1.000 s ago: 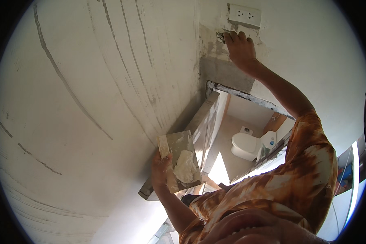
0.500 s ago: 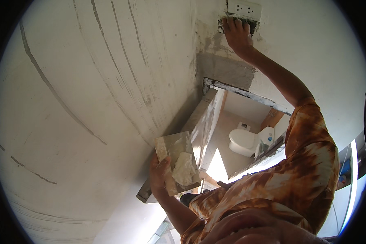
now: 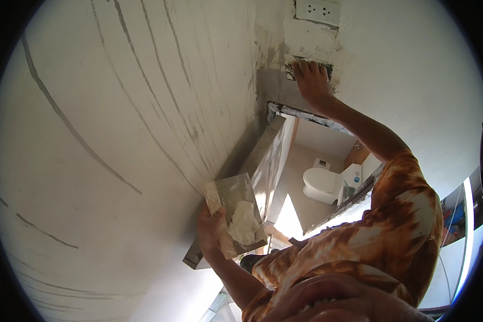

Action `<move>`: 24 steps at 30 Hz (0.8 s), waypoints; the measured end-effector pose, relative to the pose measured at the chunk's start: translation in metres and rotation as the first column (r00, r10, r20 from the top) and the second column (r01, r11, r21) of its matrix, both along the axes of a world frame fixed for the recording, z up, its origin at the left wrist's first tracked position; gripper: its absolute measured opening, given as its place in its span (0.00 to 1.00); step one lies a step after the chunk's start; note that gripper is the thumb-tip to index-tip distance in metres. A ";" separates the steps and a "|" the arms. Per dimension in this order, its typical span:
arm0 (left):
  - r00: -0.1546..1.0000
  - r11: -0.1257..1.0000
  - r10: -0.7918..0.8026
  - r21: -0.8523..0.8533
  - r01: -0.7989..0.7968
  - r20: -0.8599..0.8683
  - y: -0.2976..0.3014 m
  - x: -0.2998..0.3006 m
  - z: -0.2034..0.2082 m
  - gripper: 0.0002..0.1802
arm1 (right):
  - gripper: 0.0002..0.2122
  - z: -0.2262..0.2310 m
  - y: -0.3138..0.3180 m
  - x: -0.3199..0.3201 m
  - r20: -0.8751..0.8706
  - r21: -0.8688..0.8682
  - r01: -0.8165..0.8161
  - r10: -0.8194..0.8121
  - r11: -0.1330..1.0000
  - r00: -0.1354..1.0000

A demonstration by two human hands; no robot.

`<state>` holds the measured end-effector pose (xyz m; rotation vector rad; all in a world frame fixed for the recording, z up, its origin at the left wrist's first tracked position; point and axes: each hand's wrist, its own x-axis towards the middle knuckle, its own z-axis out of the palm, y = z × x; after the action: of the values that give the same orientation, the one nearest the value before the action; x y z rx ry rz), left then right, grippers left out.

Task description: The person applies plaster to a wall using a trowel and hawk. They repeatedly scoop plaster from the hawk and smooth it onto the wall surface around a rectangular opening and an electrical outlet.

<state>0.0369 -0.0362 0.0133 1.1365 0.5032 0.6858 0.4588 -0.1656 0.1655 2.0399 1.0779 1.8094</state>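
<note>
My left hand (image 3: pixel 211 231) is closed round the pale handle of a flat metal trowel (image 3: pixel 236 189), held with its plate facing up. A lump of off-white plaster (image 3: pixel 244 222) lies on that plate. With my right arm stretched up, my right hand (image 3: pixel 313 86) grips a wide putty knife (image 3: pixel 291 60), its smeared blade against the wall. The blade is partly hidden by my fingers. Around it the wall surface is patchy with grey and whitish filler, and a white socket plate (image 3: pixel 317 13) sits just above.
Below the patch runs a rough, plaster-smeared opening edge (image 3: pixel 316 119). Through it a white toilet (image 3: pixel 321 182) shows, beside a door (image 3: pixel 265 166). A wide pale wall (image 3: pixel 91 161) with dark streaks fills the left side.
My right hand has moved the putty knife down the wall, away from the socket plate, uncovering the surface beneath it. My left hand holds the loaded trowel nearly still.
</note>
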 end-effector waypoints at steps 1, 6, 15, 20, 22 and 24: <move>1.000 1.000 -0.019 0.003 0.019 0.013 0.001 0.001 0.000 0.24 | 0.21 0.013 -0.003 -0.005 0.029 0.030 -0.035 0.034 0.999 0.999; 0.994 0.996 -0.066 -0.061 0.072 0.086 0.000 0.001 0.000 0.24 | 0.21 0.074 0.001 0.003 0.149 0.123 0.069 -0.087 0.990 0.985; 0.987 0.990 -0.087 -0.095 0.100 0.132 -0.002 0.001 0.004 0.24 | 0.20 0.081 0.008 0.012 0.100 0.165 0.095 -0.113 0.982 0.989; 0.992 0.994 -0.055 -0.091 0.066 0.114 -0.002 0.002 0.003 0.25 | 0.18 0.072 0.014 0.013 0.025 0.048 0.131 -0.132 0.990 0.991; 0.991 0.993 -0.060 -0.096 0.072 0.118 -0.002 0.001 0.002 0.25 | 0.18 0.073 0.012 0.016 0.116 0.126 0.124 -0.138 0.984 0.984; 0.994 0.992 -0.071 -0.099 0.080 0.084 -0.001 0.001 0.003 0.25 | 0.18 0.076 0.010 0.020 0.128 0.146 0.119 -0.138 0.982 0.982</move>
<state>0.0382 -0.0372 0.0159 1.0224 0.4207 0.6301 0.4787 -0.1559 0.2412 1.9731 0.7857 1.9730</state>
